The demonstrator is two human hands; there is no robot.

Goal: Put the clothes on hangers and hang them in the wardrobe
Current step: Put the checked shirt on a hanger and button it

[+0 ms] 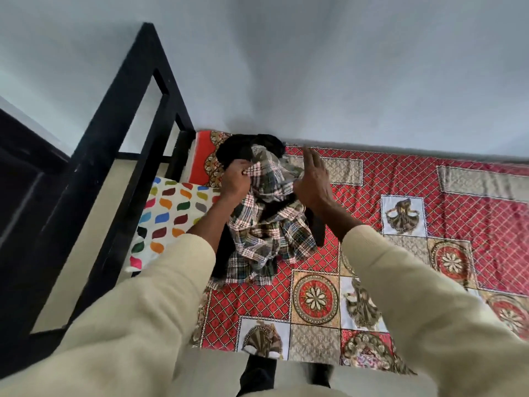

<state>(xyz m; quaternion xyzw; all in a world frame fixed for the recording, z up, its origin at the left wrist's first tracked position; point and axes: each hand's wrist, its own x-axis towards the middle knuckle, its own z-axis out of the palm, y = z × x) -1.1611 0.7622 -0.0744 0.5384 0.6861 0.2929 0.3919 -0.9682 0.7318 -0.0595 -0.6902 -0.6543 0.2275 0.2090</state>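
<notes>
A plaid shirt in green, white and red checks hangs bunched above the bed. My left hand grips its upper edge, fingers curled into the cloth. My right hand is beside the shirt's right side with straight fingers spread, its palm against the fabric. A black garment lies behind the shirt near the wall. A dark strip, maybe a strap or another black cloth, hangs below my right wrist. No hanger and no wardrobe can be seen.
The bed carries a red patterned bedspread. A white pillow with coloured shapes lies at the left. A black bed frame rises at the left. The grey wall is close behind.
</notes>
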